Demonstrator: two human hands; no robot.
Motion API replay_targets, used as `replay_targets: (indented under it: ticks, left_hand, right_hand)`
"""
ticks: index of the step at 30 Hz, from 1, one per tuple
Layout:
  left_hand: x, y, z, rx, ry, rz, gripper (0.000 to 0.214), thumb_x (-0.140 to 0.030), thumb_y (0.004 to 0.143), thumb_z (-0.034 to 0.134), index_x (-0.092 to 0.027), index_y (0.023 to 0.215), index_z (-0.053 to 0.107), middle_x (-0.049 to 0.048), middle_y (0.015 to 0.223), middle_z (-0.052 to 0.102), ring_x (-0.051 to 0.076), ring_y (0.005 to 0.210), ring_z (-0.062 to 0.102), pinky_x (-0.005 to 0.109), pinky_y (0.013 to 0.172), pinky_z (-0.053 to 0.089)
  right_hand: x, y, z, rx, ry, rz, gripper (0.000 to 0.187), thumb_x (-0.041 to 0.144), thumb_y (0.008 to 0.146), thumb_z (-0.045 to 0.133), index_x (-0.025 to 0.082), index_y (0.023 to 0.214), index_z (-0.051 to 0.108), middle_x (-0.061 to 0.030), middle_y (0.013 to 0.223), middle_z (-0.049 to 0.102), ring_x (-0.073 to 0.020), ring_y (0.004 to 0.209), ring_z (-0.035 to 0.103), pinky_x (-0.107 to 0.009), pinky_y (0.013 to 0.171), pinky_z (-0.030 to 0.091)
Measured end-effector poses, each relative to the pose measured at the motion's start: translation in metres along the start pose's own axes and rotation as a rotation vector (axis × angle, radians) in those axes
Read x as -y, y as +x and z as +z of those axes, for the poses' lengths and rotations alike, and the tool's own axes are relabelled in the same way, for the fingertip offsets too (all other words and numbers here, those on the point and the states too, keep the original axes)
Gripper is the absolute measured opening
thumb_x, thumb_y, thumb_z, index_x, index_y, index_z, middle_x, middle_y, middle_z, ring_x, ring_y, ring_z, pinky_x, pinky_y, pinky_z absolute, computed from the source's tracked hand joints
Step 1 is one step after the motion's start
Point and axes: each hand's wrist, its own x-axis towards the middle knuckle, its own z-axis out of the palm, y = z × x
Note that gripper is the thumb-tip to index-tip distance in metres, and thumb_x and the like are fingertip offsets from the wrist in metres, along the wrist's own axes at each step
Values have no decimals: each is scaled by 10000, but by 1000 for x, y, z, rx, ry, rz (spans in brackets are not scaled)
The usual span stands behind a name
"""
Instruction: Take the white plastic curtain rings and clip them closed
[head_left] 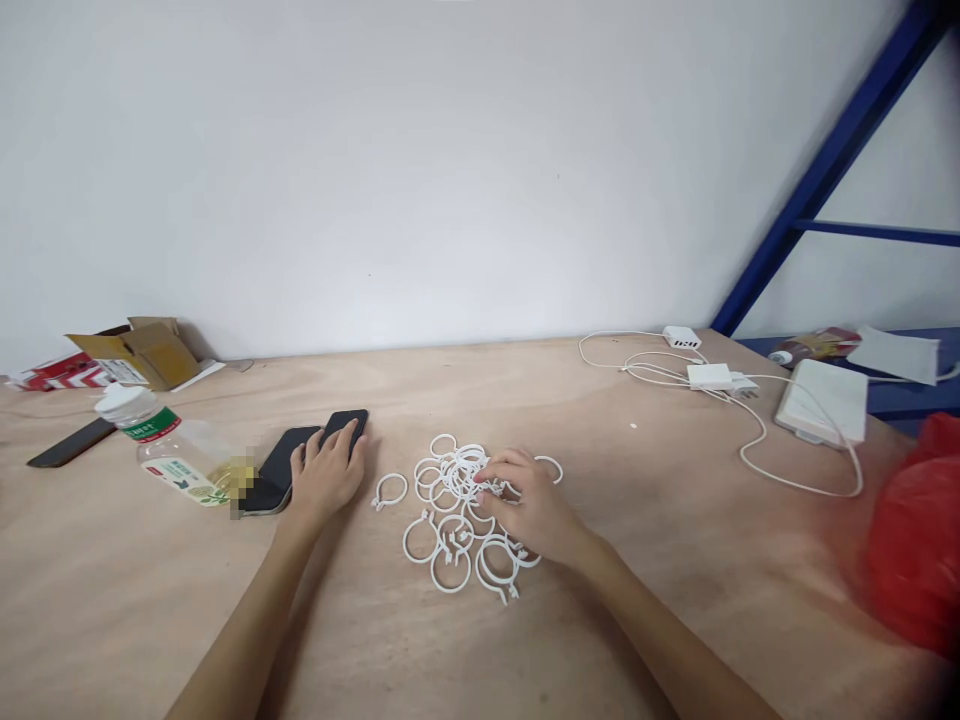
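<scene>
A heap of several white plastic rings (450, 500) lies on the wooden table (420, 640) in front of me. My right hand (529, 505) rests on the heap's right side, its fingers curled and pinched on a ring near the top. One ring (391, 491) lies apart on the left. My left hand (324, 472) lies flat with fingers stretched over a small black phone (346, 428), beside a larger dark phone (271, 472).
A plastic bottle (169, 447) lies on its side at the left, with a dark flat bar (71, 443) and an open cardboard box (142, 352) behind it. White chargers and cables (709, 377), a white box (825, 400) and a red bag (919, 530) sit at the right.
</scene>
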Motion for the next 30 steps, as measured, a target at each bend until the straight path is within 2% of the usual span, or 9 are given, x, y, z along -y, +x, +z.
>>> replay_targets:
  ticks: [4, 12, 17, 22, 26, 30]
  left_hand:
    - [-1, -4, 4, -83, 3, -32, 504, -404, 917, 310, -208, 1365, 433, 106, 1382, 508, 289, 1304, 364, 503, 1071, 224]
    - [-5, -15, 8, -143, 22, -16, 471, -412, 889, 370, -216, 1299, 494, 97, 1350, 529, 293, 1282, 379, 476, 1056, 246]
    - [-2, -15, 5, -201, 20, -67, 491, -417, 889, 355, -203, 1314, 472, 106, 1365, 507, 292, 1279, 375, 481, 1046, 256]
    - [-1, -10, 4, -168, 38, -105, 521, -451, 870, 361, -196, 1309, 480, 125, 1342, 516, 312, 1255, 390, 483, 1024, 277]
    - [-3, 5, 1, -147, 127, -178, 616, -500, 822, 401, -154, 1328, 460, 177, 1271, 559, 370, 1197, 424, 485, 975, 300]
    - [-3, 20, -1, -68, 184, -175, 675, -514, 777, 436, -154, 1348, 426, 189, 1194, 615, 397, 1169, 448, 482, 957, 292]
  right_hand:
    - [-4, 1, -3, -57, -16, -2, 144, 134, 747, 628, 218, 843, 695, -52, 905, 649, -212, 944, 572, -379, 867, 440]
    - [-5, 3, -6, -77, -56, 9, 134, 138, 758, 603, 220, 827, 685, -55, 899, 657, -215, 943, 574, -389, 880, 437]
    - [-8, 4, -8, -102, -105, 45, 126, 151, 768, 585, 218, 815, 681, -57, 892, 664, -220, 934, 572, -393, 869, 434]
    - [-10, 5, -7, -103, -122, 55, 134, 143, 767, 579, 218, 816, 679, -55, 895, 673, -219, 933, 576, -386, 860, 436]
    - [-11, 4, -5, -99, -114, 41, 136, 135, 763, 581, 219, 813, 675, -48, 896, 676, -211, 925, 581, -376, 861, 436]
    - [-12, 5, -5, -96, -120, 63, 140, 132, 761, 578, 209, 822, 678, -54, 901, 678, -213, 933, 581, -377, 867, 436]
